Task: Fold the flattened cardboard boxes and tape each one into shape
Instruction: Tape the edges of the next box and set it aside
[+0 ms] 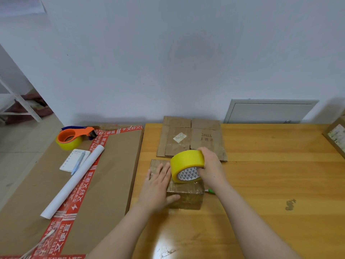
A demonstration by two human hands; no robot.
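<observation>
Head view
Box: a small folded cardboard box (183,195) sits on the wooden table (261,184), near its left edge, at about 6 o'clock from the middle of the view.
Left hand: the left hand (158,186) lies flat on the left part of the box top, fingers straight and together, thumb down against the near face; it grips nothing.
Right hand: the right hand (211,165) is curled round a yellow tape roll (186,165), fingers over the outer band.
Tape roll: stands on edge on the box top, core facing the camera, just beside the left fingertips.
Flat boxes: flattened cardboard boxes (192,139) lie at 12 o'clock from the box, against the wall.
Green item: a small green thing (211,191) peeks out at 3 o'clock of the box; I cannot tell what it is.
Carton: a large flat carton (104,184) with red printed tape lies at 9 o'clock.
On the carton: an orange tape dispenser (74,136) at its far end, a notepad (74,159) with a pen (79,161) on it, and a white paper roll (72,182) lying diagonally.
</observation>
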